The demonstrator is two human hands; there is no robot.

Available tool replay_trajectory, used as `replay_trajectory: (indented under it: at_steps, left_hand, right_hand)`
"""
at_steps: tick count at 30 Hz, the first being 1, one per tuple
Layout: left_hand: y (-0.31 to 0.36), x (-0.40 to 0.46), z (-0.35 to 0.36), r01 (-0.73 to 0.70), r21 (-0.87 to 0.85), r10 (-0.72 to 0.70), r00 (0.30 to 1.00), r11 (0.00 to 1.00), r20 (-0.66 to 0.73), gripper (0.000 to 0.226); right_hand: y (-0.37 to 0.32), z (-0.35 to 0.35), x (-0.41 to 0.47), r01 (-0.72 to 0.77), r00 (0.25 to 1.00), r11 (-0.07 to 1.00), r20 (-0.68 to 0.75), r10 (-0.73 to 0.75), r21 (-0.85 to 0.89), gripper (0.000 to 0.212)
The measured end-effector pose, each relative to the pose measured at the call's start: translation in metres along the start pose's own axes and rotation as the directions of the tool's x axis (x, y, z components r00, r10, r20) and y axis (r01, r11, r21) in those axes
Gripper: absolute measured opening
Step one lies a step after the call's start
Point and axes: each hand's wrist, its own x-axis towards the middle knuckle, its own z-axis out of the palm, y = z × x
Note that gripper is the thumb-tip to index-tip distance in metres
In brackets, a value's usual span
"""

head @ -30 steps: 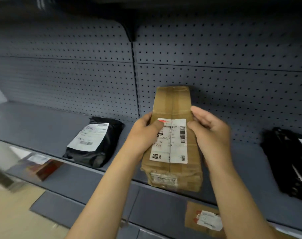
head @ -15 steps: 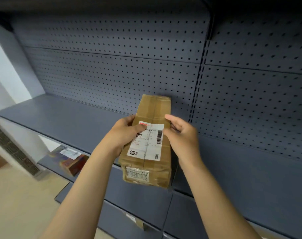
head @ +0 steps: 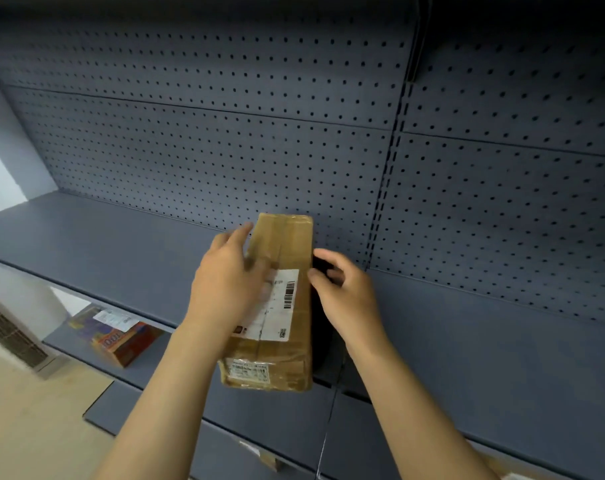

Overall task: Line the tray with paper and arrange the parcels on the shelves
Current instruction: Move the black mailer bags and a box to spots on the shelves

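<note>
A long brown cardboard parcel (head: 282, 244) with a white shipping label lies lengthwise on the grey shelf (head: 103, 258), its near end sticking out a little past the shelf's front edge. My left hand (head: 225, 285) is blurred and lies flat over the label with fingers spread, not gripping. My right hand (head: 346, 299) hovers at the parcel's right side, fingers loosely curled, with a dark shadow gap between palm and box. No tray or paper is in view.
A grey pegboard back wall (head: 225, 150) with a slotted upright (head: 391, 174) rises behind the shelf. On the lower shelf at left lies a colourful labelled box (head: 117, 337). A corner of another brown parcel (head: 270, 459) shows lower down. Beige floor (head: 24, 410) lies at bottom left.
The parcel went from held in both hands to lying on the shelf. My left hand has slid over its top and my right hand has come off its side. The view has shifted left.
</note>
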Motion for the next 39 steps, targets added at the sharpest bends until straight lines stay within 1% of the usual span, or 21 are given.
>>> replay_trajectory:
  at_steps: [3, 6, 9, 12, 15, 22, 26, 29, 32, 35, 36, 39]
  left_hand:
    - [0.033, -0.007, -0.002, -0.115, -0.220, 0.097, 0.991, 0.969, -0.092, 0.050]
    - [0.072, -0.014, 0.002, -0.154, -0.461, 0.102, 0.986, 0.874, -0.134, 0.042]
    - [0.106, -0.020, 0.016, -0.105, -0.641, 0.061, 0.994, 0.760, -0.090, 0.034]
    - [0.134, -0.028, 0.033, -0.020, -0.736, 0.030, 1.000, 0.677, 0.001, 0.028]
    - [0.163, -0.042, 0.052, 0.039, -0.769, 0.015, 0.998, 0.639, 0.063, 0.029]
    - [0.251, -0.108, 0.119, 0.108, -0.784, 0.031, 0.987, 0.611, 0.160, 0.022]
    - [0.321, -0.160, 0.170, 0.184, -0.777, 0.056, 0.961, 0.602, 0.271, 0.025]
    - [0.367, -0.193, 0.205, 0.202, -0.784, 0.073, 0.951, 0.587, 0.300, 0.025]
    - [0.403, -0.219, 0.233, 0.221, -0.784, 0.092, 0.938, 0.581, 0.333, 0.026]
    - [0.433, -0.233, 0.262, 0.235, -0.761, 0.124, 0.916, 0.605, 0.382, 0.031]
    - [0.441, -0.236, 0.273, 0.234, -0.743, 0.137, 0.906, 0.627, 0.400, 0.034]
    - [0.458, -0.239, 0.309, 0.183, -0.655, 0.198, 0.864, 0.733, 0.463, 0.057]
  right_hand:
    - [-0.007, -0.022, -0.005, 0.013, 0.999, 0.999, -0.034, -0.012, 0.035, 0.028]
    - [-0.014, -0.050, -0.009, 0.047, 0.996, 0.997, -0.073, -0.042, 0.066, 0.025]
    - [-0.021, -0.083, -0.016, 0.082, 0.988, 0.993, -0.134, -0.071, 0.080, 0.031]
    - [-0.023, -0.119, -0.027, 0.104, 0.978, 0.988, -0.190, -0.082, 0.110, 0.036]
    - [-0.019, -0.158, -0.038, 0.101, 0.971, 0.984, -0.232, -0.064, 0.150, 0.036]
    - [0.009, -0.274, -0.075, 0.112, 0.957, 0.979, -0.285, -0.060, 0.170, 0.035]
    - [0.032, -0.360, -0.104, 0.108, 0.949, 0.985, -0.308, -0.061, 0.135, 0.036]
    - [0.047, -0.420, -0.122, 0.097, 0.941, 0.989, -0.334, -0.055, 0.111, 0.037]
    - [0.060, -0.473, -0.135, 0.101, 0.917, 0.992, -0.394, -0.061, 0.082, 0.038]
    - [0.071, -0.522, -0.145, 0.087, 0.878, 0.994, -0.476, -0.046, 0.064, 0.037]
    - [0.075, -0.537, -0.147, 0.081, 0.862, 0.995, -0.505, -0.043, 0.052, 0.036]
    - [0.100, -0.576, -0.145, 0.030, 0.809, 0.999, -0.588, -0.009, 0.026, 0.035]
